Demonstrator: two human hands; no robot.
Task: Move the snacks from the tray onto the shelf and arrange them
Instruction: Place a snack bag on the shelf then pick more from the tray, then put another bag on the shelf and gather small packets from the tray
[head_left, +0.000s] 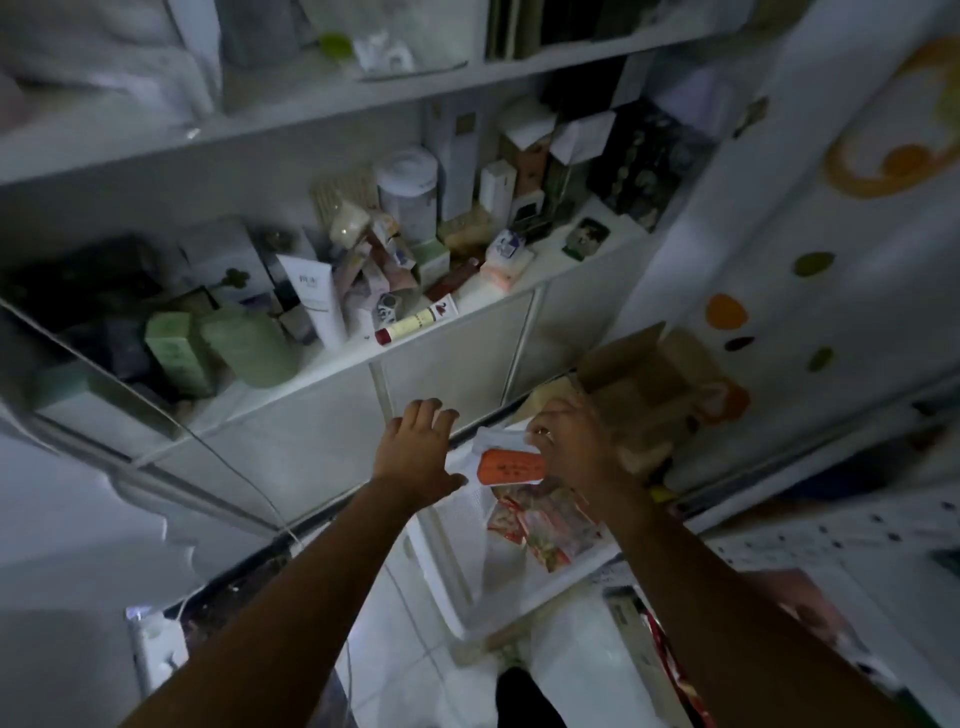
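Snacks (540, 525): red-and-white packets, lying loose in the white tray (457, 587) below the shelf; several not yet moved.

Orange-labelled packet (511, 466): over the tray's far end, pinched at one end by the right grip (576, 447); the rest of it hangs free. Risk: a hold this far off centre may let it swing or slip back into the tray.

Left grip (415, 452): open, fingers spread, holding nothing, near the tray's far-left corner and the cabinet front. Free to steady things.

Cardboard box (639, 384): open flaps just beyond the right grip; a wide swing to that side would likely catch them.

Shelf (540, 270): target. Front lip carries a red-capped tube (415, 319) lying on its side; a nudge could roll it off. Left part is filled by green boxes (176, 353); a white tube (319, 301) stands among leaning small cartons that may topple if pushed. Open room: a bare strip at the front right only, judged the safest landing place.

White jar (408, 187) and tall cartons: crowd the rear, so there is little depth.

Upper shelf board (311, 104): caps the height of any lift.
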